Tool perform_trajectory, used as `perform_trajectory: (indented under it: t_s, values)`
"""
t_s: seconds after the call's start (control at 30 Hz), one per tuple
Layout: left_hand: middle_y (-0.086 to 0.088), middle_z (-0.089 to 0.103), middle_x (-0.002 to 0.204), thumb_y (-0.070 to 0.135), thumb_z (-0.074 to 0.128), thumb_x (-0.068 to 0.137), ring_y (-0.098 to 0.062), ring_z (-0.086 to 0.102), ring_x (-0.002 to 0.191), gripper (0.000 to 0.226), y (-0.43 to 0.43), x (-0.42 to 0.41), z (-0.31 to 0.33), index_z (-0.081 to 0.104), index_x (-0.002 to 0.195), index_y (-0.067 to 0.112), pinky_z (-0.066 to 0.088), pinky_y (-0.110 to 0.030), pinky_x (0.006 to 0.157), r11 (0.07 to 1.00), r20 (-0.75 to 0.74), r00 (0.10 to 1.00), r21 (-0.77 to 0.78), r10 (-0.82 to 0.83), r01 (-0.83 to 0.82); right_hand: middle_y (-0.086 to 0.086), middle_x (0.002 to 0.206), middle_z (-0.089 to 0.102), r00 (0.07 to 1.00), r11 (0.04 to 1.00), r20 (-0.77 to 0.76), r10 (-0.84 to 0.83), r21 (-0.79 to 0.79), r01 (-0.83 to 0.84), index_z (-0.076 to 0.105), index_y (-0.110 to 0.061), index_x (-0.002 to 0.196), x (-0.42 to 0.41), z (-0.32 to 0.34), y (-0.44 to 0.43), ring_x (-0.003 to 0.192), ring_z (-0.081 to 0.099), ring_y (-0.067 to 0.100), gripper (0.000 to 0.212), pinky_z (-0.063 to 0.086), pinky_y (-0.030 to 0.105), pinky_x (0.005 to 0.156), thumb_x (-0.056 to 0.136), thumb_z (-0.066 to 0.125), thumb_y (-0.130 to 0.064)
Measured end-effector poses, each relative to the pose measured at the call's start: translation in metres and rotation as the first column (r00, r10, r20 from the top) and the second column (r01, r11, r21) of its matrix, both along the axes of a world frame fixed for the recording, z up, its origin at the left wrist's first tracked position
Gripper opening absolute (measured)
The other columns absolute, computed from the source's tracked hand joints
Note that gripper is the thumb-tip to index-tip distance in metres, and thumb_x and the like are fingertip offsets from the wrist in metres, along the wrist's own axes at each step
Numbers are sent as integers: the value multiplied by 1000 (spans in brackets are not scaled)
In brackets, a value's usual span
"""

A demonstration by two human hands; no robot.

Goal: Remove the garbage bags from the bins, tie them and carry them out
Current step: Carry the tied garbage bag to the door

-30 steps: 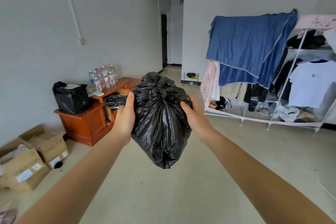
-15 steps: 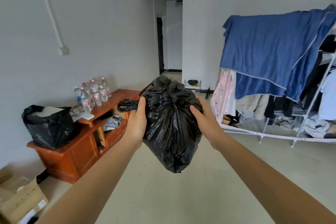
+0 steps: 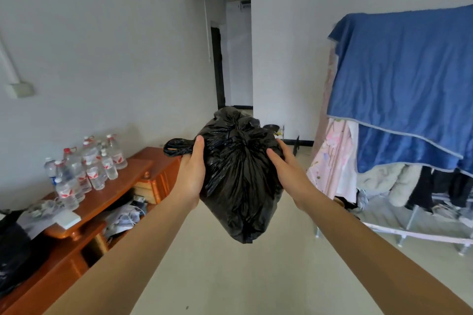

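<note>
Soft, slick and probably light, the crinkled glossy black plastic garbage bag would slip under a flat squeeze; its knotted neck gives the surer hold. It bulges, tapering to a point below, and is held in the air just right of the reddish wooden desk. The left hand and right hand clamp its sides, their fingers hidden behind it.

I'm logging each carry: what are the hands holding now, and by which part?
A tied black garbage bag, clasped between both hands: left hand on its upper left side, right hand on its upper right side.
</note>
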State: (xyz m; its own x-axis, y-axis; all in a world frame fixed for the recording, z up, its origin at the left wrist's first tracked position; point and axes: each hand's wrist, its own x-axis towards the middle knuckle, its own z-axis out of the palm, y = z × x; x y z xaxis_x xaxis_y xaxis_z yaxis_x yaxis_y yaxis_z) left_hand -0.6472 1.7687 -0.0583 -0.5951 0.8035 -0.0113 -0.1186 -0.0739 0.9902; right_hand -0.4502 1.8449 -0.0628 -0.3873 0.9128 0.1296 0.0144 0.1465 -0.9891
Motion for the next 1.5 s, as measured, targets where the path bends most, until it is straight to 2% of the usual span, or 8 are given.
perform_trajectory:
  t_s: [0.2,0.53,0.7,0.83,1.1,1.33,1.43,1.5]
  values:
    - [-3,70,124,77,50,84,-24,67,113,82,152,-95,-12,56,137,15,49,-50,105,999,36,999,14,38,-38,-9,156,39,999,999,28,33,-9,-32,21,-38,157,-100,-8,167,139,42,15,62,36,32,112,102,49,-47]
    - [-1,63,133,97,53,58,-25,62,120,115,439,-285,-36,49,144,20,48,-51,105,1000,35,999,4,26,-26,-8,152,42,998,999,55,35,-24,-34,22,-32,158,-285,-24,451,133,45,12,63,36,27,107,102,50,-44]
    - [2,64,131,86,49,74,-20,62,119,94,580,-353,-25,51,142,21,48,-46,106,999,27,999,10,-34,34,-14,132,45,999,999,53,2,-44,0,27,-34,155,-351,-13,584,119,45,7,57,36,25,100,103,49,-43]
    - [2,63,135,90,52,67,-20,61,121,102,704,-406,-39,50,143,23,46,-47,108,999,10,999,-9,-46,46,-13,135,45,998,998,56,-30,-56,33,29,-35,154,-402,-29,706,120,45,9,56,36,27,101,102,49,-45]
    - [2,63,134,69,43,94,-19,61,121,69,990,-508,-36,51,144,22,46,-43,108,998,-36,997,0,-68,68,-12,140,50,1000,997,9,-24,-67,24,34,-38,152,-504,-46,984,128,48,12,54,38,30,103,101,50,-48]
    - [3,67,128,66,43,96,-18,64,115,61,1177,-615,-13,56,138,25,50,-41,101,1000,1,1000,12,3,-3,-16,127,56,999,997,14,45,-69,-44,42,-40,143,-620,-17,1190,125,53,11,43,41,35,111,101,52,-44]
    - [2,69,126,63,44,97,-17,66,113,58,1253,-668,-23,59,135,22,52,-40,99,998,15,1000,58,24,-25,-22,119,57,996,996,25,86,-38,-85,45,-44,130,-675,-22,1270,120,55,9,28,44,31,105,103,50,-40]
    - [2,68,127,61,43,99,-16,65,113,57,1307,-705,-33,58,136,21,53,-33,89,997,13,999,63,48,-48,-17,125,56,995,996,36,88,-26,-87,43,-35,141,-717,-33,1328,119,53,9,39,42,26,98,103,49,-40]
